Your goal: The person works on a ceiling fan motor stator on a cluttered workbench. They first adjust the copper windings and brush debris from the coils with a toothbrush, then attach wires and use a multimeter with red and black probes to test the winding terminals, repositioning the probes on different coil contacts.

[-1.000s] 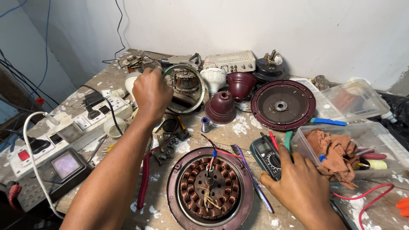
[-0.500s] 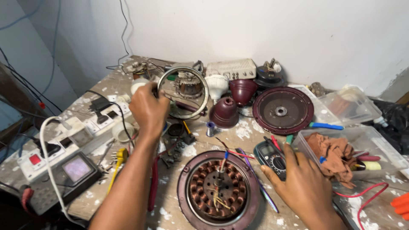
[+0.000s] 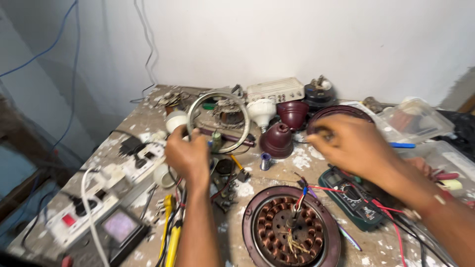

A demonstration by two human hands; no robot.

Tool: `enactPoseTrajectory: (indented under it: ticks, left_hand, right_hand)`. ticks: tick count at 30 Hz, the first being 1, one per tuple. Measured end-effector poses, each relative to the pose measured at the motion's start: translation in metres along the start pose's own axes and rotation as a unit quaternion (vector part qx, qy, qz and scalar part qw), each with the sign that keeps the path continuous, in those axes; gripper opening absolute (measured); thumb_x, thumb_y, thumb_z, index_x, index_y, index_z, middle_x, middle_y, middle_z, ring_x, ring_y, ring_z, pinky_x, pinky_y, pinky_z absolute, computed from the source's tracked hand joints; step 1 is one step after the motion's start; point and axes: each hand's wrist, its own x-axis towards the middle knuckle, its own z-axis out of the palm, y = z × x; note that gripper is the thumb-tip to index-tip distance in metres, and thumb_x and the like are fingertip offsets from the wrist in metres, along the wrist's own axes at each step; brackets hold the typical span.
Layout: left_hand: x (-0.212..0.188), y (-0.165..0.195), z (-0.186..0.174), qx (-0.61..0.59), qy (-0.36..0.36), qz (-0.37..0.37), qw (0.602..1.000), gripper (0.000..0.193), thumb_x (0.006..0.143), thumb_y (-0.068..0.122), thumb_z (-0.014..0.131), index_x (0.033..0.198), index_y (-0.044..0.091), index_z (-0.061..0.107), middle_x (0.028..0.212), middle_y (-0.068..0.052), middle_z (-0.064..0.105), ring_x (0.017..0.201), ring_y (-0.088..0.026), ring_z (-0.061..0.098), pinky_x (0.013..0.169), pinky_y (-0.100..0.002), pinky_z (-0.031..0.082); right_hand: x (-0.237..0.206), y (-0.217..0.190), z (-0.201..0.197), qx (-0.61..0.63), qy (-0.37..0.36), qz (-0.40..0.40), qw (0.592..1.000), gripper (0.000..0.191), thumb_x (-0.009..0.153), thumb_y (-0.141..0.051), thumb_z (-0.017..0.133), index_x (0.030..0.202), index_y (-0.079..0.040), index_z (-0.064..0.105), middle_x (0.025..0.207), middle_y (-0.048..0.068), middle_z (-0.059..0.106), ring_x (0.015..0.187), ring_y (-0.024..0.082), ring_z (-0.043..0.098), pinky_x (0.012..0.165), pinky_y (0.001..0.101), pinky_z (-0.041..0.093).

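My left hand (image 3: 188, 155) grips the lower left rim of a round metal ring (image 3: 236, 101) and holds it tilted up above the workbench. My right hand (image 3: 354, 146) is blurred and raised above the bench, over a green multimeter (image 3: 354, 200), fingers curled; whether it holds something I cannot tell. A maroon fan motor with copper windings (image 3: 289, 232) lies at the front, with coloured wires rising from its middle.
Maroon fan covers (image 3: 277, 141), a white bulb (image 3: 261, 111), a white box (image 3: 274, 90) and clear plastic tubs (image 3: 420, 118) stand at the back and right. White power strips (image 3: 138, 160) and a small meter (image 3: 118, 227) lie left. Yellow-handled tools (image 3: 170, 237) lie by my left arm.
My right hand left the bench beside the multimeter and rose toward the middle. My left hand lifted the ring a little. The camera shifted left.
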Motion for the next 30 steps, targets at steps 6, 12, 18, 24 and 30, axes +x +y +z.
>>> enactPoseTrajectory:
  ticks: [6,12,18,24,30]
  left_hand:
    - [0.0,-0.004,-0.006,0.013,0.05,0.019,0.999,0.026,0.078,0.015,0.081,0.101,0.002,0.079,0.096,-0.021,0.075,0.085,-0.043,0.07,0.074,-0.053,0.051]
    - [-0.004,0.009,-0.008,-0.023,0.069,-0.011,0.997,0.03,0.078,0.013,0.081,0.105,0.001,0.077,0.098,-0.02,0.075,0.079,-0.041,0.07,0.071,-0.052,0.051]
    - [0.002,0.015,-0.018,-0.048,0.125,0.006,0.991,0.026,0.079,0.008,0.08,0.104,0.001,0.077,0.095,-0.019,0.074,0.076,-0.037,0.07,0.067,-0.047,0.053]
    - [0.006,0.019,-0.023,-0.073,0.116,-0.024,0.99,0.026,0.079,0.005,0.078,0.105,0.0,0.076,0.095,-0.017,0.075,0.067,-0.031,0.07,0.06,-0.042,0.052]
    - [0.01,0.019,-0.025,-0.102,0.103,-0.058,0.988,0.029,0.08,0.007,0.078,0.107,-0.002,0.075,0.093,-0.016,0.075,0.06,-0.023,0.071,0.057,-0.039,0.053]
  right_hand:
    - [0.073,-0.016,0.052,-0.023,-0.197,-0.129,0.972,0.048,0.083,-0.038,0.069,0.123,-0.011,0.07,0.105,0.014,0.075,0.094,0.031,0.073,0.083,0.0444,0.056]
    - [0.129,-0.017,0.123,0.015,-0.278,-0.106,0.955,0.054,0.087,-0.032,0.073,0.131,-0.004,0.061,0.094,0.014,0.078,0.088,0.029,0.075,0.081,0.0407,0.057]
    - [0.157,-0.031,0.183,0.195,-0.258,-0.199,0.925,0.085,0.076,-0.023,0.078,0.151,-0.015,0.039,0.098,0.013,0.074,0.09,0.027,0.072,0.08,0.0382,0.056]
    - [0.165,-0.059,0.218,0.123,-0.194,-0.29,0.929,0.038,0.086,-0.026,0.076,0.119,-0.009,0.068,0.096,0.014,0.074,0.087,0.027,0.072,0.078,0.0402,0.056]
    - [0.17,-0.066,0.213,0.241,-0.185,-0.167,0.938,0.023,0.099,-0.024,0.06,0.105,-0.006,0.073,0.083,0.006,0.075,0.076,0.017,0.074,0.07,0.0321,0.058]
